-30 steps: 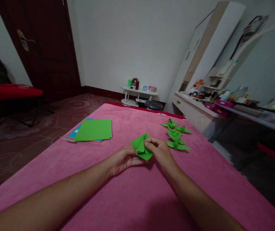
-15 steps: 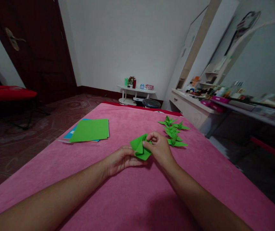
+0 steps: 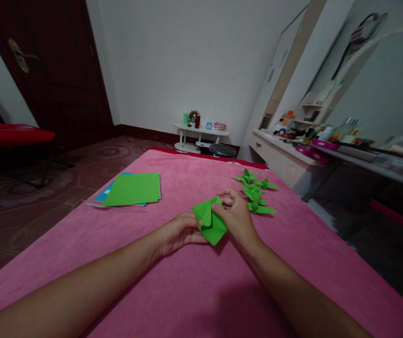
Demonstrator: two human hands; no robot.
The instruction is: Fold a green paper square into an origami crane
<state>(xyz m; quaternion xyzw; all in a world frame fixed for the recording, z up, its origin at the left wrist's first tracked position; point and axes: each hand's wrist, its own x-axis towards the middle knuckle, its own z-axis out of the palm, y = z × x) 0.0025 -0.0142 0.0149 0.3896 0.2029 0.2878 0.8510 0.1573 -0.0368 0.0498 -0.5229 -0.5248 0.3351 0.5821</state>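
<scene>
A partly folded green paper (image 3: 210,220) is held between both my hands just above the pink cloth (image 3: 187,281). My left hand (image 3: 176,232) pinches its left edge with thumb and fingers closed. My right hand (image 3: 235,213) grips its upper right corner, fingers curled around the fold. Beyond my right hand lie several finished green folded paper figures (image 3: 254,192) in a loose row. A stack of flat paper sheets (image 3: 131,190), green on top with blue beneath, rests to the left.
The pink cloth's right edge drops off to the floor. A cluttered dresser (image 3: 293,150) stands to the right, a small white table (image 3: 201,134) at the far wall, a dark door (image 3: 46,70) and a red seat (image 3: 7,136) on the left.
The green paper has been turned and pulled lower, its point now hanging down toward me. My right hand has shifted its grip on the top corner. The view has steadied slightly.
</scene>
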